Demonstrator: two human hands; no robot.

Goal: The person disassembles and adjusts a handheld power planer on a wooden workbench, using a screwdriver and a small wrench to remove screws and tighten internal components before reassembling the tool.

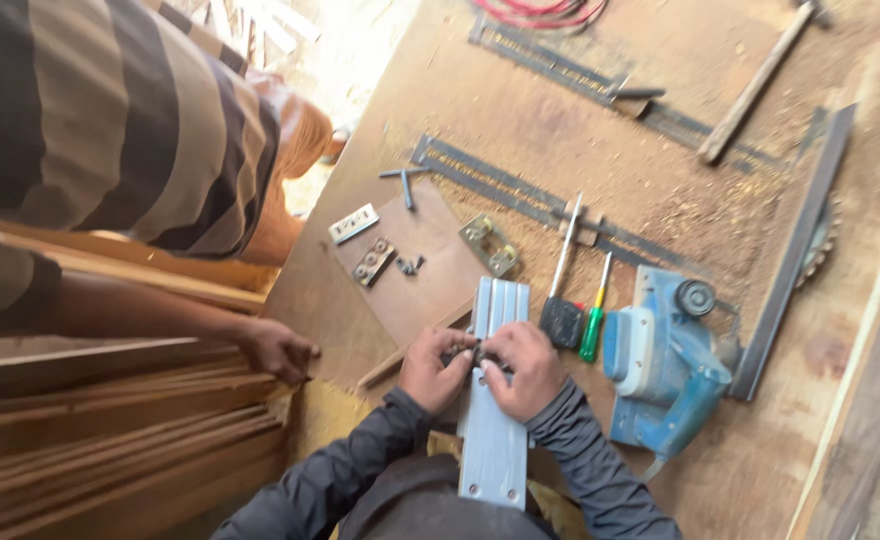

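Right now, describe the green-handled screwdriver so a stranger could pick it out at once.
Start at the blue electric planer lying on the sawdust-strewn wooden workbench. Just beside its rounded end, towards the person's right hand, two tools lie side by side. The green-handled screwdriver is the one nearer the planer, slim with a yellow collar, unlike the black-handled tool next to it.

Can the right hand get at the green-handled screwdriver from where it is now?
Probably yes. The right hand rests on the grey metal plate, and the green-handled screwdriver lies just beside it on the workbench. Only a black-handled tool lies between, flat, so it hardly blocks.
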